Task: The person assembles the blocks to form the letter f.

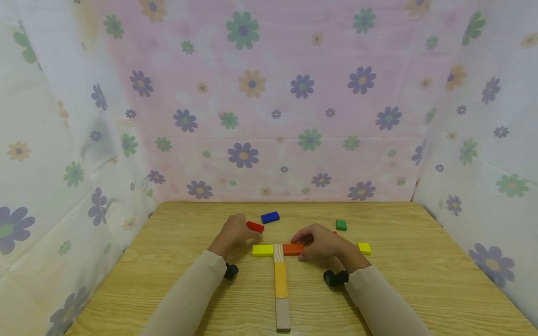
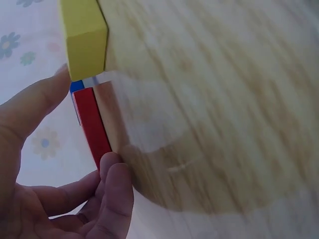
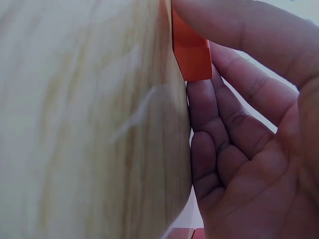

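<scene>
My right hand [image 1: 322, 242] pinches an orange block [image 1: 293, 249] between thumb and fingers. This block lies flat on the table, its left end against a striped pale wood block [image 1: 279, 253]. Left of that wood block lies a yellow block [image 1: 262, 250]. My left hand [image 1: 235, 231] is behind and left of the yellow block, fingers loosely bent. In the left wrist view, its thumb and fingers stand apart, and the fingertips are beside a red block [image 2: 92, 122]; whether they touch it I cannot tell. A yellow-orange block [image 1: 280, 280] and a greyish-brown block [image 1: 283, 314] continue the line towards me.
A blue block [image 1: 270, 217] lies at the back of the wooden table [image 1: 168, 275]. Right of my right hand are a green block [image 1: 341, 225], a small yellow block [image 1: 364, 248] and a mostly hidden red piece [image 1: 335, 232]. Flowered cloth [image 1: 277, 98] surrounds the table's back and sides.
</scene>
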Action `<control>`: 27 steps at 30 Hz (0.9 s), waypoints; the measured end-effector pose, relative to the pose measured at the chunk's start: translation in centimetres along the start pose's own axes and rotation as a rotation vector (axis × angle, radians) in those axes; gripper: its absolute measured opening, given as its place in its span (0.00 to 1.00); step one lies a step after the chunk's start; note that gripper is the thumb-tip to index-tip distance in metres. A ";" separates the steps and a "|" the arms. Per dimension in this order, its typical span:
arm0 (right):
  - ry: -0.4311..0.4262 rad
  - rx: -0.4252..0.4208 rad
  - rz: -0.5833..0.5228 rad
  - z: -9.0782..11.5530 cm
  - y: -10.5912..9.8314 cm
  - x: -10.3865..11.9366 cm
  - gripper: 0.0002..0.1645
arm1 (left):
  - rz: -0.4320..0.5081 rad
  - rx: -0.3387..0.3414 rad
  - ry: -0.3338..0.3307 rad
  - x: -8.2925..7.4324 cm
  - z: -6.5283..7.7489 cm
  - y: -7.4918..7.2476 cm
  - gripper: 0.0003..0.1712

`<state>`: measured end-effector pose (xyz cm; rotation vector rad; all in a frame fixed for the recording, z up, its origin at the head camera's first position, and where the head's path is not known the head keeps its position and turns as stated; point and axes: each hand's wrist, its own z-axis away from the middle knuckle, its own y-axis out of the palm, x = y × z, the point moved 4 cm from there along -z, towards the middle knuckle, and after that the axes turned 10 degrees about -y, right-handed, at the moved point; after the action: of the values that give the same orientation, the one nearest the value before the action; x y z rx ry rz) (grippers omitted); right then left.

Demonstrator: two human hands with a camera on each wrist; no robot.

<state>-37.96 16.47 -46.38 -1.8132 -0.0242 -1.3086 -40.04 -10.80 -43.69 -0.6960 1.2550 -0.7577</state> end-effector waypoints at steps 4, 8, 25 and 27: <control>-0.003 0.003 -0.004 0.0 0.0 0.0 0.25 | -0.002 -0.012 -0.012 -0.1 -0.1 0.1 0.28; -0.016 0.003 0.005 0.1 -0.1 0.0 0.25 | -0.001 -0.019 -0.022 -0.2 -0.3 0.2 0.27; -0.019 0.004 -0.005 0.0 -0.1 -0.1 0.26 | -0.063 -0.062 -0.042 -0.7 -0.5 0.6 0.31; -0.012 0.005 0.000 0.0 -0.1 -0.1 0.26 | -0.065 -0.065 -0.046 -0.8 -0.4 0.5 0.31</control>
<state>-38.07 16.60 -46.38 -1.8168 -0.0342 -1.2968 -40.50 -9.85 -43.70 -0.8064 1.2243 -0.7521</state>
